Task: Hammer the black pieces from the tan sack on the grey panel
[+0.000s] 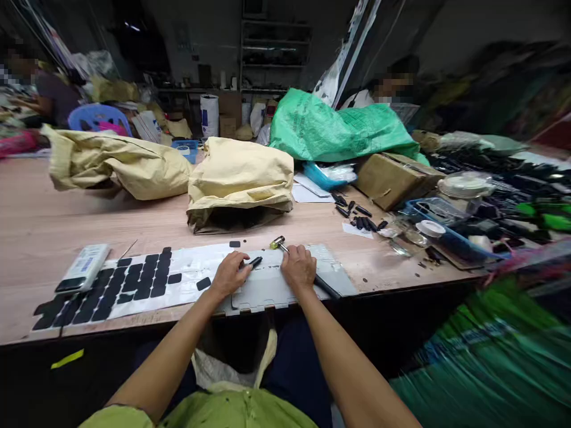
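Currently, a hammer [327, 287] is gripped by the right hand [298, 267], whose fingers are closed around it over a pale grey board [267, 285] at the front edge of the table [27, 238]. Its yellow-tipped head is pointed away from the body and its black handle is stretched out behind the hand, toward the right. By the left hand [231, 273], a small black piece [256, 261] is pinched between thumb and fingers, just beside the right hand, with its tip directed toward the hammer. The two hands are kept apart by a narrow gap.

To the left, a white sheet [187, 264] is covered in part by rows of dark patches [143, 276], and a white box-shaped device [84, 267] is set over some of them. One loose patch [203, 283] is seen near the left hand. Farther back, two cream cloth bags [241, 172] are laid on the table, and a green sack [334, 128] is slumped behind a cardboard box [395, 178]. Short black pieces [363, 223] are scattered in front of that box, and a blue tray [473, 246] is filled with assorted items. Two other people are partly seen in the background.
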The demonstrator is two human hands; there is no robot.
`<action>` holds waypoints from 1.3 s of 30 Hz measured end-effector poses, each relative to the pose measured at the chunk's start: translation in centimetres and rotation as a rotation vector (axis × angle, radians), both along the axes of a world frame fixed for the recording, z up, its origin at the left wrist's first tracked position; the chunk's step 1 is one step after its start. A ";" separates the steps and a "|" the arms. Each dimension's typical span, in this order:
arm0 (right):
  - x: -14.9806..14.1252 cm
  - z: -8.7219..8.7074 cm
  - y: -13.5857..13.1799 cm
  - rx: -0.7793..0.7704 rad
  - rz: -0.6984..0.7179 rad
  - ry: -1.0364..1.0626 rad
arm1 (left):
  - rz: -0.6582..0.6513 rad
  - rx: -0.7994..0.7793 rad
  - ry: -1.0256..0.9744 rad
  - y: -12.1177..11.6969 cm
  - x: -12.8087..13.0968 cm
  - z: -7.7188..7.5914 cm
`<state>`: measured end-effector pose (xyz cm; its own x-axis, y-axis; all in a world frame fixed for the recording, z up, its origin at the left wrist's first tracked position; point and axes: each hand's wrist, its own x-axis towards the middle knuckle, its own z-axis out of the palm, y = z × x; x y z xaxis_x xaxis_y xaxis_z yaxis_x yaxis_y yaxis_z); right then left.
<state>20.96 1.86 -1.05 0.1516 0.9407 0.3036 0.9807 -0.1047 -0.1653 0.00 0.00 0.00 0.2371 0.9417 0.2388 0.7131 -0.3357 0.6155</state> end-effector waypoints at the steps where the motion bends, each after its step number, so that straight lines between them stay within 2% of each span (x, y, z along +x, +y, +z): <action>1: 0.0 0.0 0.0 0.002 0.000 0.002 | 0.043 0.005 0.039 0.0 0.4 0.0; 6: 0.1 0.0 -0.1 0.025 -0.003 0.035 | 0.143 -0.011 0.153 0.0 1.8 0.0; 10: 0.1 -0.1 -0.1 0.042 -0.018 0.070 | 0.140 -0.057 0.106 0.1 1.7 0.0; 17: 0.6 0.4 0.2 -0.037 0.003 0.125 | 0.182 -0.098 0.027 0.2 1.7 0.4; 21: 1.0 1.2 -0.3 -0.048 0.075 0.181 | 0.176 -0.121 0.011 0.2 1.7 0.5; 28: -0.3 1.0 -2.7 0.070 0.349 0.534 | 0.205 -0.154 0.013 0.4 1.9 0.6; 34: -1.6 0.8 -3.9 0.184 0.403 0.519 | 0.205 -0.163 0.018 0.4 2.0 0.5; 39: -1.9 0.7 -4.1 0.181 0.382 0.488 | 0.199 -0.167 0.033 0.4 2.0 0.4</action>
<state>19.07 -2.27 -0.35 -0.0228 0.8963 0.4429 0.7512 0.3077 -0.5840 1.96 0.36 0.40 0.0484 0.9963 0.0713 0.7757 -0.0824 0.6257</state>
